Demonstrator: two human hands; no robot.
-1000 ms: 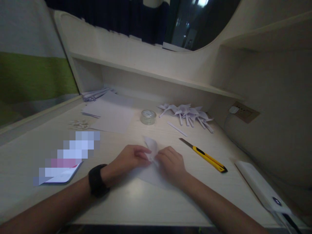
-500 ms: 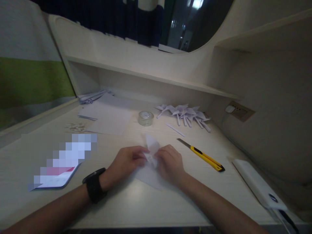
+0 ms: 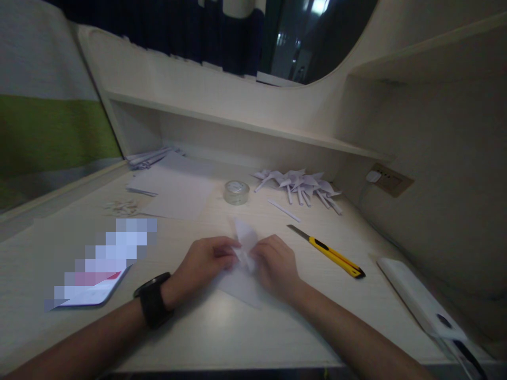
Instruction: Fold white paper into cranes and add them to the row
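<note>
Paper (image 3: 244,248): thin white sheet, half folded, flat on the counter (image 3: 222,338) mid-front with one flap standing up. Judging by looks it's light, limp and creases easily; best held at the fold edges, not mid-sheet. Left hand (image 3: 206,262) and right hand (image 3: 275,266) meet at the flap, fingers curled close, pinching it at the crease. Knife (image 3: 328,252) lies right, tape (image 3: 236,191) behind.
</note>
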